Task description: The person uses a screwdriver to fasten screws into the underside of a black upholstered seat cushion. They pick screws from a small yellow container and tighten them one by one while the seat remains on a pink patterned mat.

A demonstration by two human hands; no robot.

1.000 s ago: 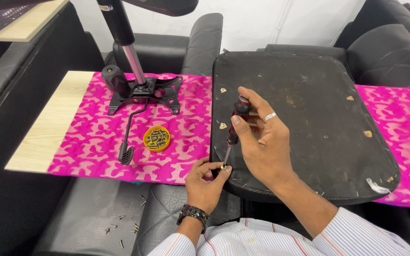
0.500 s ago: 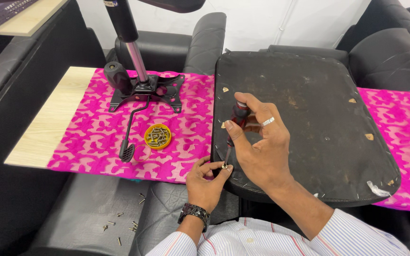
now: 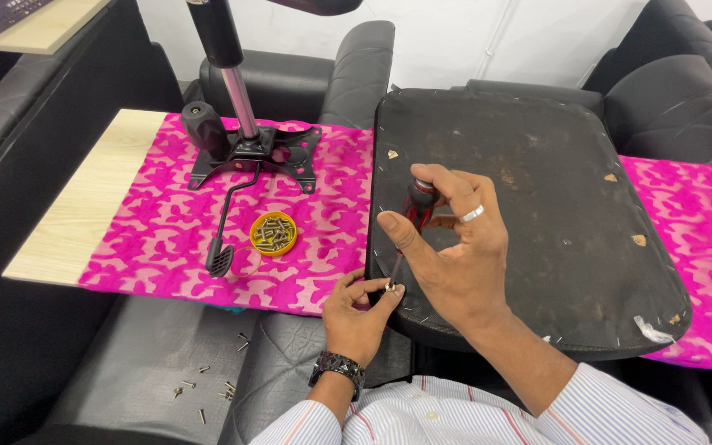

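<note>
An upturned black chair seat (image 3: 554, 189) lies on the table in front of me. My right hand (image 3: 451, 247) grips a screwdriver (image 3: 412, 218) with a red and black handle, its tip pointing down at the seat's near left edge. My left hand (image 3: 360, 309) pinches a small screw (image 3: 390, 286) right at the screwdriver's tip, thumb and fingers closed around it. A ring shows on my right hand and a dark watch (image 3: 337, 367) sits on my left wrist.
A pink patterned cloth (image 3: 158, 239) covers the wooden table (image 3: 92, 198). On it stand a black chair mechanism with a gas cylinder and lever (image 3: 245, 152) and a yellow lid full of screws (image 3: 274, 233). Several loose screws (image 3: 208, 387) lie on a black cushion below.
My right hand has turned slightly on the screwdriver handle, fingers shifting. My left hand stays pinched at the tip on the seat's edge.
</note>
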